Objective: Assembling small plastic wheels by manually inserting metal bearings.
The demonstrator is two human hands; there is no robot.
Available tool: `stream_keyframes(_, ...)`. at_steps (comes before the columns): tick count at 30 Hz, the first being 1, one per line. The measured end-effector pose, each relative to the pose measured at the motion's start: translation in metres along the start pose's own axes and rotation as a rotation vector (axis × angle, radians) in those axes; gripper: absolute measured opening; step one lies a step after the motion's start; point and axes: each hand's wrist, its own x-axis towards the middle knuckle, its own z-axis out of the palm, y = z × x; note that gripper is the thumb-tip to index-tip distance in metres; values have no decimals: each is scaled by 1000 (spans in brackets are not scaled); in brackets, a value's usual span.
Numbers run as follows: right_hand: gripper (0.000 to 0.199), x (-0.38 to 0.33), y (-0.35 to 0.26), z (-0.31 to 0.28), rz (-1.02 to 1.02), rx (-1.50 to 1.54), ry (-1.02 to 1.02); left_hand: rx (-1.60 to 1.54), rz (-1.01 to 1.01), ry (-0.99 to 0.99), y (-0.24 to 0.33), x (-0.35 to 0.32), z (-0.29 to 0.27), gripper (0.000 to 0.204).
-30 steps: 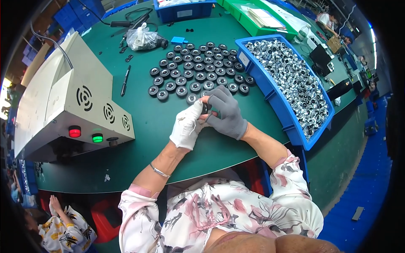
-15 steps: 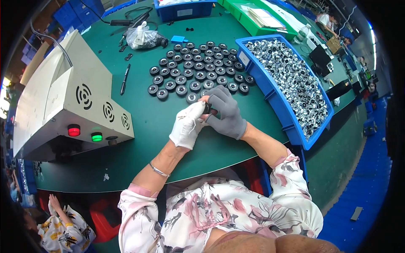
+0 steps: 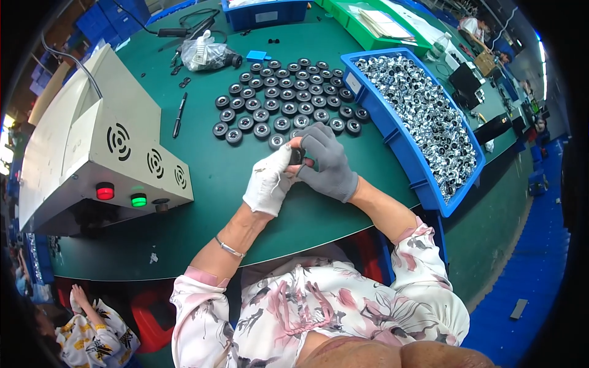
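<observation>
My left hand (image 3: 270, 180), in a white glove, and my right hand (image 3: 328, 164), in a grey fingerless glove, meet over the near part of the green table. Between their fingertips they grip a small black round part (image 3: 297, 156), half hidden by the gloves; its details are too covered to make out. Just beyond my hands lies a wide group of black wheels (image 3: 287, 94) with silvery centres, flat on the table. The nearest wheel (image 3: 277, 141) sits right by my left fingertips.
On the left stands a beige machine (image 3: 123, 141) with a red and a green button. A blue bin (image 3: 423, 175) of shiny metal pieces is at the right. Farther off are a black pen (image 3: 180, 115), a plastic bag (image 3: 205, 52) and a green tray (image 3: 368, 40). Another person sits at lower left.
Both hands stay together in nearly the same place. The black part between the fingers has turned slightly and shows a little more. The whole view has shifted a touch.
</observation>
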Motion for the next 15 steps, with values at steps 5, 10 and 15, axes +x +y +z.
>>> stream_keyframes(5, 41, 2, -7, 2, 107, 85, 41, -32, -43, -78, 4, -1, -2, 48)
stream_keyframes(10, 40, 0, 0, -1, 21, -31, 37, -126, -99, -93, 5, 0, 5, 50)
stream_keyframes(15, 39, 1, 0, 0, 24, -70, 32, -231, -90, -138, 0, -1, 4, 49)
